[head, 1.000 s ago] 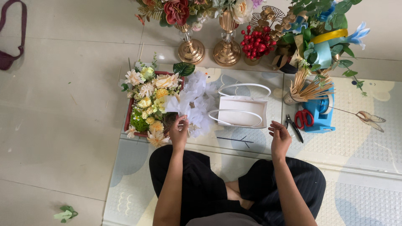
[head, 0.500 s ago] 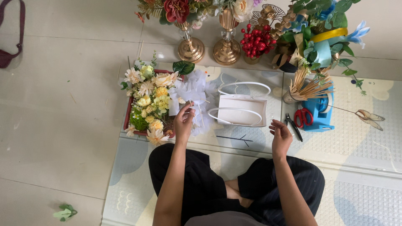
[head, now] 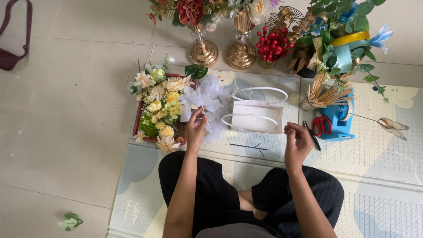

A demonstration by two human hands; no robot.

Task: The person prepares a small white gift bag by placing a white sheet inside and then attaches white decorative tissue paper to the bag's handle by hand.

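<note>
The left hand (head: 196,128) pinches a thin pale stem (head: 204,115) between fingers and thumb, held up against the white tulle (head: 207,99) that lies just beyond it. To that hand's left, touching the tulle, sits a red tray (head: 137,120) packed with cream and yellow flowers (head: 159,107). The right hand (head: 297,141) is raised over the mat (head: 387,154) with fingers curled loosely; whether it grips anything, I cannot tell.

Between the two hands, a little beyond them, a white bag (head: 257,115) lies on its side with its looped handles spread. A thin dark twig (head: 253,146) lies on the mat just nearer than the bag. Just right of the right hand is a dark tool (head: 312,135), and past it red scissors (head: 322,124) rest on a blue holder (head: 341,120), with a bunch of sticks (head: 328,92) above.

Far beyond the hands stand two gold vases (head: 203,52) with flowers, red berries (head: 273,44) and a green-and-blue bouquet (head: 341,39). A butterfly pick (head: 390,124) lies well right of the right hand. On the floor, a maroon strap (head: 13,53) lies far left, and a green leaf (head: 69,221) lies near the person's left side.
</note>
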